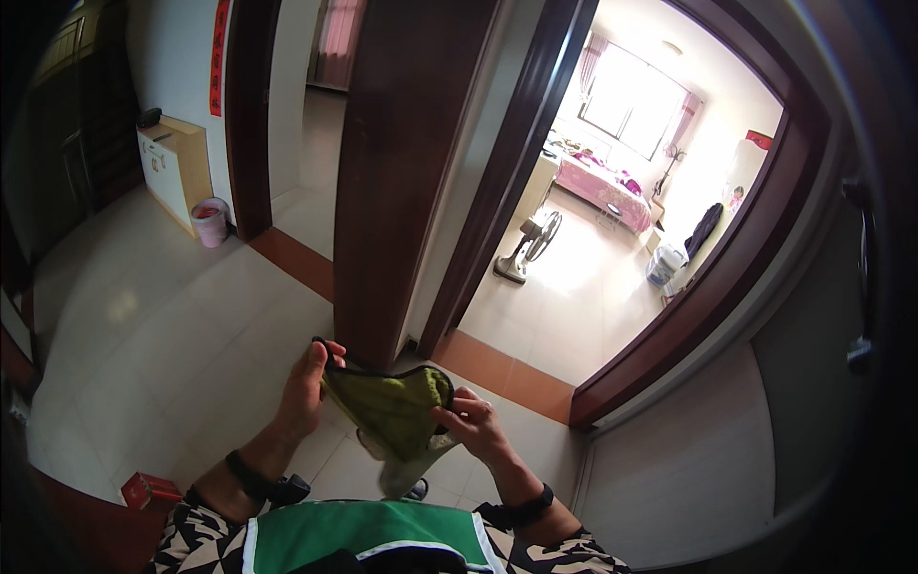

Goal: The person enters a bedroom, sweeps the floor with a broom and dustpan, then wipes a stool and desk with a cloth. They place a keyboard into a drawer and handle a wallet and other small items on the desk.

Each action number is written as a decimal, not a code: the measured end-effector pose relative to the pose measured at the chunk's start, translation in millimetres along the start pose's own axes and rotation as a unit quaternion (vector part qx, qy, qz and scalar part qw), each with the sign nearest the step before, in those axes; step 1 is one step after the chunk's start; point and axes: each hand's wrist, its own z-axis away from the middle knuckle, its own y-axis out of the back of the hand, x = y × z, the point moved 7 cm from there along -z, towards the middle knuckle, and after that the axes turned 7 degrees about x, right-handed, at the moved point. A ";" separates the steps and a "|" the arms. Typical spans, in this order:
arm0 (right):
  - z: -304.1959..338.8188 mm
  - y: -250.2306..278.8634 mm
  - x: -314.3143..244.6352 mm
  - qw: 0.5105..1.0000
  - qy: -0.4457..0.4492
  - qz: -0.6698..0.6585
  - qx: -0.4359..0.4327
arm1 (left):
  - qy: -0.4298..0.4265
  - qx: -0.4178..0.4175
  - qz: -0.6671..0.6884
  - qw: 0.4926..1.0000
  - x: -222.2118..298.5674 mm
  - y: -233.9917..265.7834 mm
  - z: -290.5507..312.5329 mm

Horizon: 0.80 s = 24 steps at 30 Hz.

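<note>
An olive-green cloth piece with dark edging (392, 409) is stretched between my two hands, in front of my body. My left hand (311, 381) pinches its upper left corner, the fingers closed on the dark edge. On the other side my right hand (469, 418) grips the gathered right end, with a ring on one finger. A pale part (406, 471) hangs down below the green; whether it belongs to the same piece I cannot tell. The exact kind of cloth item does not show.
A dark brown door (411, 172) stands ahead, beside a doorway into a bright room with a fan (529, 249) and a bed (602, 191). A cabinet (177, 172) and a pink bin (209, 223) are at far left. A red box (151, 491) lies near lower left.
</note>
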 end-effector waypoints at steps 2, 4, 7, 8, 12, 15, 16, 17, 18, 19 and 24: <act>-10.0 23.8 14.3 0.998 -0.021 -0.050 0.023 | -0.032 0.001 -0.037 0.999 -2.1 -17.6 -15.1; -20.5 54.7 26.3 0.993 -0.044 -0.094 0.052 | -0.044 0.003 -0.047 0.998 -4.0 -35.1 -32.7; -36.3 95.7 42.0 0.989 -0.076 -0.115 0.060 | -0.025 0.010 -0.043 0.999 -7.2 -59.7 -68.6; -40.5 107.6 44.4 0.990 -0.067 -0.107 0.055 | 0.012 0.019 -0.053 0.998 -14.1 -68.2 -79.2; -63.3 162.8 63.9 0.968 -0.159 -0.130 0.145 | -0.014 -0.100 -0.066 0.993 -24.7 -136.0 -109.0; -76.9 211.2 52.9 0.983 -0.079 -0.130 0.104 | -0.113 -0.149 -0.073 0.980 -29.5 -170.7 -133.0; -76.3 225.2 56.2 0.975 -0.085 -0.186 0.090 | -0.124 -0.142 -0.055 0.981 -38.1 -176.5 -142.2; -75.9 233.0 65.9 0.950 -0.099 -0.276 0.105 | -0.139 -0.175 -0.033 0.974 -47.6 -185.6 -150.8; -84.8 231.7 82.0 0.973 -0.129 -0.180 0.071 | -0.089 -0.259 -0.115 0.955 -71.8 -200.2 -158.6; -95.3 227.7 105.4 0.981 -0.177 -0.072 0.039 | -0.005 -0.307 -0.211 0.928 -103.9 -207.7 -166.1; -97.9 274.8 152.5 0.948 -0.226 -0.128 0.182 | 0.026 -0.308 -0.165 0.937 -136.9 -230.4 -211.0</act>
